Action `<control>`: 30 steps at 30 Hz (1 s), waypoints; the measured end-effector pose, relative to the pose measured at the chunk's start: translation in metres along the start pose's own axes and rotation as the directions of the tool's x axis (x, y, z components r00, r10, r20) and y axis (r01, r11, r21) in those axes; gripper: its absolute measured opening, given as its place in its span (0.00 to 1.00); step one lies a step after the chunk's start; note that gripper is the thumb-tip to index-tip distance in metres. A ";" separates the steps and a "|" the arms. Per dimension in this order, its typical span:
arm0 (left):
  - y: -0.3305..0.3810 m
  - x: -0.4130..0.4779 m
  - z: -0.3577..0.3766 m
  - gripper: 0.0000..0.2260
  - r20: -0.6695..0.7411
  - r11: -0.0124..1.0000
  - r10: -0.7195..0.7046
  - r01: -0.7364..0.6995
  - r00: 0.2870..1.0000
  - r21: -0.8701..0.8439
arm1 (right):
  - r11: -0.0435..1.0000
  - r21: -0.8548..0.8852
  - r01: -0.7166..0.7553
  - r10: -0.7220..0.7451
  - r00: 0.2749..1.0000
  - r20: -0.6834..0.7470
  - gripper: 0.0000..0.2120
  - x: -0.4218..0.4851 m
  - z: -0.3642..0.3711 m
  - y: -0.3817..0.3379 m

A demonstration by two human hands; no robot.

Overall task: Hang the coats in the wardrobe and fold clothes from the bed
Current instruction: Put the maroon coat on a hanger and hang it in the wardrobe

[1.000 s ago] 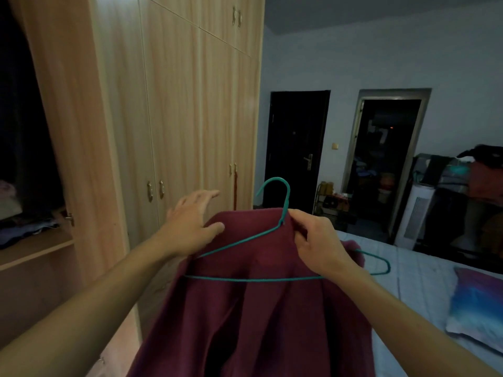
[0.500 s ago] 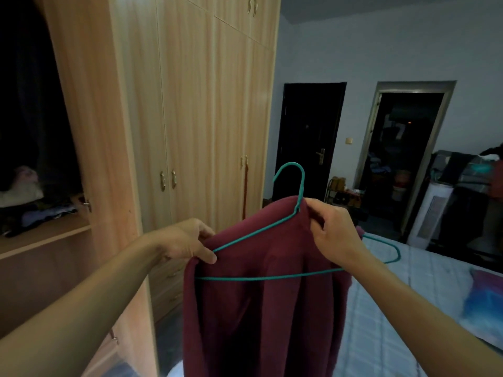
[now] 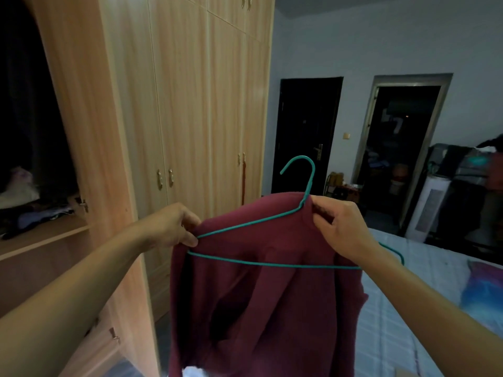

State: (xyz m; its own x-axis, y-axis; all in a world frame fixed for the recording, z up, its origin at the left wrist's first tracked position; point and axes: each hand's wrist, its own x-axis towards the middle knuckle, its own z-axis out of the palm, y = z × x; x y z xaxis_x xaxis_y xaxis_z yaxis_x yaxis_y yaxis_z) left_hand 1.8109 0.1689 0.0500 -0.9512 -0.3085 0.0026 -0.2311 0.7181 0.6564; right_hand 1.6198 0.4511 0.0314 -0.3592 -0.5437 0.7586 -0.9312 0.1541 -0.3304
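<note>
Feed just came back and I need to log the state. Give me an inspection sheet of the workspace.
Surface: bed, pale checked cover, lower right.
Job's things: maroon coat held up against a green wire hanger, whose right end pokes out past the fabric; not hung yet. The wardrobe has one compartment open at left.
Clutter: clothes heaped on the open shelf; pillow on the bed.
Hands: left hand pinches the coat's shoulder; right hand pinches the collar below the hook.
Cables: nothing seen.
Surroundings: dark door shut, open doorway, white appliance.
</note>
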 end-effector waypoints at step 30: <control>0.062 -0.003 0.041 0.09 -0.404 0.945 0.265 -0.320 0.875 -0.072 | 0.932 -0.283 -0.228 0.195 0.971 -0.138 0.06 -0.022 0.021 0.014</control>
State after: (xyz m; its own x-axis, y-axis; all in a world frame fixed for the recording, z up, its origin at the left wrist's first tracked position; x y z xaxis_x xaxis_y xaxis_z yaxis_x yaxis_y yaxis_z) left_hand 1.7909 0.2400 0.0593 -0.8115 -0.3314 0.4812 0.1004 0.7323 0.6736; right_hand 1.6155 0.4477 -0.0018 -0.5394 -0.3841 0.7494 -0.8036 0.5008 -0.3217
